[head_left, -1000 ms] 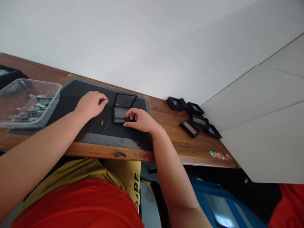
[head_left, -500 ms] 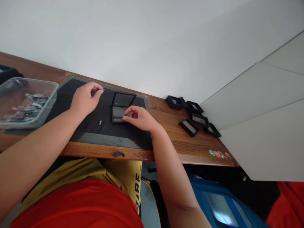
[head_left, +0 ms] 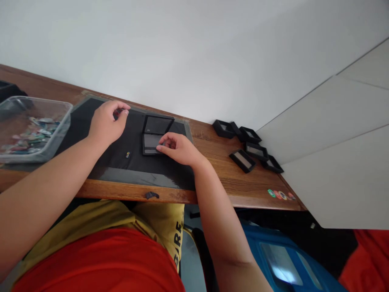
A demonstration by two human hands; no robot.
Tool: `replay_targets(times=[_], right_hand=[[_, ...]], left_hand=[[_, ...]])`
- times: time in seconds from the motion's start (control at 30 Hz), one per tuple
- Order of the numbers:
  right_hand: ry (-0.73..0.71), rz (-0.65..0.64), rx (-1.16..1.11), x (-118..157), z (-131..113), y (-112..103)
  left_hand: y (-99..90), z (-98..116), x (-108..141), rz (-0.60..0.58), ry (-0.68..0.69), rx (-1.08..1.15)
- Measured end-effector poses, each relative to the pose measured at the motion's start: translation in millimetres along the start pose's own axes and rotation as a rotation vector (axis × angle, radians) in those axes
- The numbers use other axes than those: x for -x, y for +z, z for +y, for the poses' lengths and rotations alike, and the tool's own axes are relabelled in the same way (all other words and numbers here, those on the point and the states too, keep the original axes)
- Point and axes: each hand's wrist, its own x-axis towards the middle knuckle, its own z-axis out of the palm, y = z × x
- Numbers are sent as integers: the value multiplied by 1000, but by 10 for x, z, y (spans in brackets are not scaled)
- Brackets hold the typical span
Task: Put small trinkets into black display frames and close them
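A small black hinged box (head_left: 152, 142) stands with its lid raised on the black mat (head_left: 139, 164); a grey lining shows inside. My right hand (head_left: 180, 149) covers the box's right side, thumb and curled fingers closed at that edge. Over the mat's back left, my left hand (head_left: 107, 123) is raised with thumb and forefinger brought together. Anything between those fingertips is too small to name; a bit of red shows behind them. One tiny shiny piece (head_left: 127, 154) lies on the mat between the hands, left of the box.
A clear plastic tub (head_left: 65, 117) holding many small colourful pieces sits at left, with a dark container (head_left: 10, 91) behind it. Several black open boxes (head_left: 242, 161) lie at right near the wall. Round stickers (head_left: 282, 195) mark the front right of the wooden table (head_left: 215, 162).
My left hand has risen slightly away from me and left, and the greenish speck at its fingertips no longer shows. My right hand stays at the box.
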Motion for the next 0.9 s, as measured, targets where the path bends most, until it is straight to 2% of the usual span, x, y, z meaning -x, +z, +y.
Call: replay_targets(times=[0.23,0.37,0.47,0.63,0.8,0.9], right_hand=[[-97,53,20,14,-85,49],[-306,156,192,6,-210,217],[-428,76,340,2,-304,406],[-467,14,596,12,-396,618],[-447,-9,596,0,-396,626],[-422,25,588,-19,-402,635]], left_hand=[[40,-20,-13,63,2,57],[54,-43,-27,89,28,82],[67,-64,-33,107,33,108],[96,-100,-42,107,24,124],[123,-103,-40,77,11,100],[122,-75,-33,70,9,86]])
